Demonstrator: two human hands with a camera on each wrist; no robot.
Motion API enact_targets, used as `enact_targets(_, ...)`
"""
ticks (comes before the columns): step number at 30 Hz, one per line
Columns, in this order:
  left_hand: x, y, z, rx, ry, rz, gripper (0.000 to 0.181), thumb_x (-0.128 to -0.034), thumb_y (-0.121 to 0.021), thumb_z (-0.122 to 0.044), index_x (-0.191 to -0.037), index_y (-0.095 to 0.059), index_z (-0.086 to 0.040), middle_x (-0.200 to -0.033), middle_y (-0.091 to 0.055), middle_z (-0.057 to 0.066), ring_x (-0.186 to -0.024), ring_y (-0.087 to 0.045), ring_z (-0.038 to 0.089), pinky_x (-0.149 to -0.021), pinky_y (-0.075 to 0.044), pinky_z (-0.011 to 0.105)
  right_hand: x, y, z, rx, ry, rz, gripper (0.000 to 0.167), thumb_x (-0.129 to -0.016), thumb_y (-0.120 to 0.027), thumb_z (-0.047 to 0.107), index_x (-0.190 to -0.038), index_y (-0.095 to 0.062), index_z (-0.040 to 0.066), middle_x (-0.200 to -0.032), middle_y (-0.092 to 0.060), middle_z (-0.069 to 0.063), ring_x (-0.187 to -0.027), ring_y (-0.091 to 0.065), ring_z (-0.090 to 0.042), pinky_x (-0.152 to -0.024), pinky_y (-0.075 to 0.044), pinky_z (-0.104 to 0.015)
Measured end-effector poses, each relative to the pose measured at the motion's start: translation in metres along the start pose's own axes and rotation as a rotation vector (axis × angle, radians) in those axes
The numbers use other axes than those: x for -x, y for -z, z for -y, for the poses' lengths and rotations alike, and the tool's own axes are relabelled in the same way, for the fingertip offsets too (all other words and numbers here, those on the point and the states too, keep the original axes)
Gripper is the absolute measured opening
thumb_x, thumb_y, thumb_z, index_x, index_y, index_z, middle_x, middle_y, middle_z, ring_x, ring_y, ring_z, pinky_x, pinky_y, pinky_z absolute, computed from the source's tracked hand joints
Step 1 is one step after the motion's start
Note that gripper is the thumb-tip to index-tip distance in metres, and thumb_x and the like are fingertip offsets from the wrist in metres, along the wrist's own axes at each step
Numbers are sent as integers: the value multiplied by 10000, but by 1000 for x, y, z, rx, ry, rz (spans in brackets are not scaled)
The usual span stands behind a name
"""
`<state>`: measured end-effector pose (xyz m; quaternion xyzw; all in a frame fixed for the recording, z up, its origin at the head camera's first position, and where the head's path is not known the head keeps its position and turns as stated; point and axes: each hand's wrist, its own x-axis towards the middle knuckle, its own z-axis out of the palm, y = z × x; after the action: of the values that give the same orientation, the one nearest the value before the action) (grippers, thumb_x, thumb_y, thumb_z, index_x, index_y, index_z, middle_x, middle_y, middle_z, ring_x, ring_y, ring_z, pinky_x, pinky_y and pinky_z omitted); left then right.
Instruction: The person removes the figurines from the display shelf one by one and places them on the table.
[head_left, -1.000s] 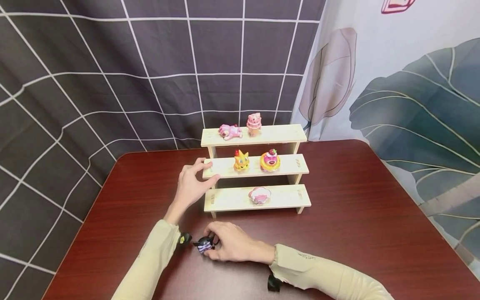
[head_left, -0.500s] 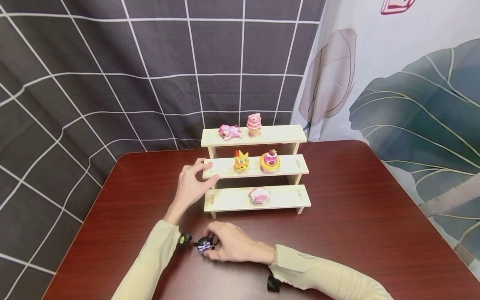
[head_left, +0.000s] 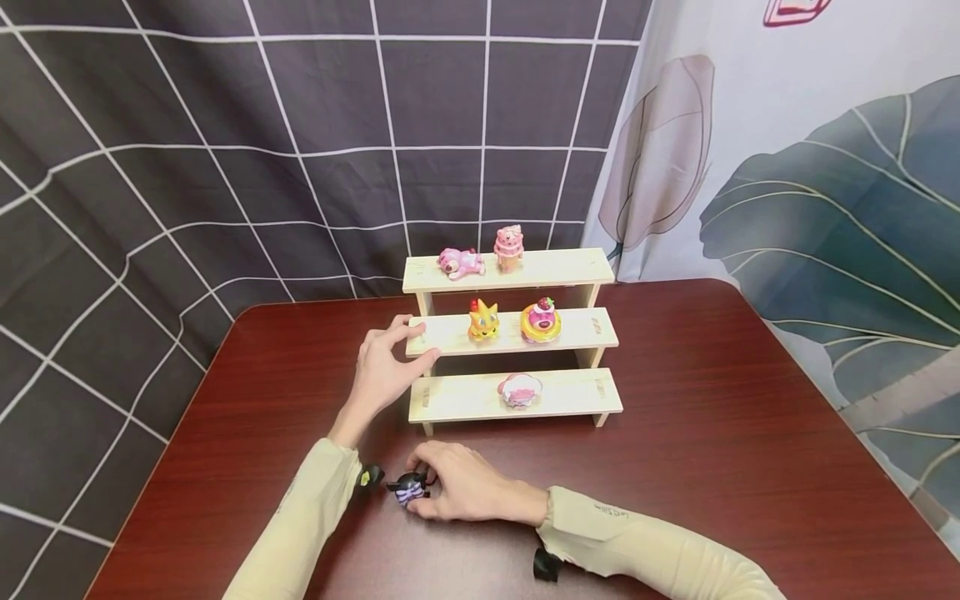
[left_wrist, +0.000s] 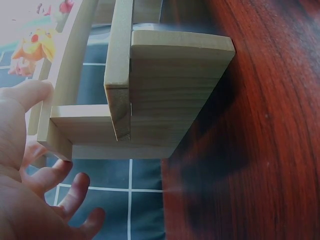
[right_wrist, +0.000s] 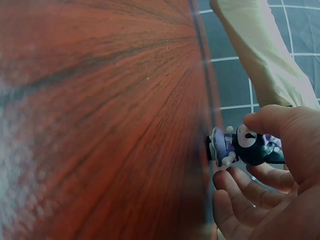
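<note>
My left hand (head_left: 384,367) grips the left end of the middle board of a three-step wooden display stand (head_left: 450,404), thumb at the front edge and fingers toward the back. The left wrist view shows the board's end (left_wrist: 55,142) between thumb and fingers. My right hand (head_left: 468,487) holds a small figurine (head_left: 410,488) with a black eared head and a striped purple-and-white bow, in front of the stand. In the right wrist view the figurine (right_wrist: 225,145) shows a pale face and purple dress, thumb on its head, fingers curled beside it.
On the top board are a lying pink bear (head_left: 461,263) and a pink bear on a cone (head_left: 508,248). A yellow spiky figurine (head_left: 483,322) and a bear in a yellow ring (head_left: 540,322) occupy the middle; a pink-white figurine (head_left: 520,391) the bottom. Dark curtain (head_left: 315,100) hangs behind.
</note>
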<state>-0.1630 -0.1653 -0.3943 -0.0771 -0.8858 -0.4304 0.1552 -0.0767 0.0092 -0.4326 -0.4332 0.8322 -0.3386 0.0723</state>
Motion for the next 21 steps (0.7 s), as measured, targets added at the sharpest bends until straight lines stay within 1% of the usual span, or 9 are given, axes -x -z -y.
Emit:
enact_targets(3,0,0,0,0,3,-1,490,-806,-842,-318,-1235,-730,-110,-1426,-562,84,-1063,-492,299,-812,-388,450,0,1,0,-9,-8,3,376,-776,-853,219,-1068,-652,94,-917,-653,65,-797,-590,11,-704,-433,-98)
enact_targets(10,0,0,0,-3,-10,-6,491,-809,-840,-318,-1234,-729,-101,-1422,-565,96,-1061,-492,311,-815,-392,459,2,2,0,-8,-6,5,383,-777,-849,215,-1082,-652,94,-938,-660,63,-815,-601,11,-724,-437,-104)
enact_targets(13,0,0,0,-6,-3,-4,495,-807,-842,-324,-1237,-728,-106,-1425,-563,91,-1064,-494,307,-815,-393,457,4,3,-1,-17,-1,4,381,-778,-844,205,-1087,-651,93,-947,-663,57,-822,-606,7,-733,-442,-114)
enact_targets(18,0,0,1,-2,-7,-8,491,-806,-843,-320,-1232,-730,-103,-1421,-565,97,-1063,-497,311,-815,-394,459,9,8,-4,-56,13,-11,390,-775,-842,179,-1099,-653,72,-966,-670,19,-837,-622,-24,-750,-461,-135)
enact_targets(21,0,0,1,-1,-10,-8,490,-808,-841,-324,-1232,-731,-105,-1422,-564,97,-1061,-497,310,-812,-396,458,13,13,-5,-65,13,-19,408,-773,-843,189,-1109,-653,56,-982,-669,-2,-847,-628,-43,-762,-469,-147)
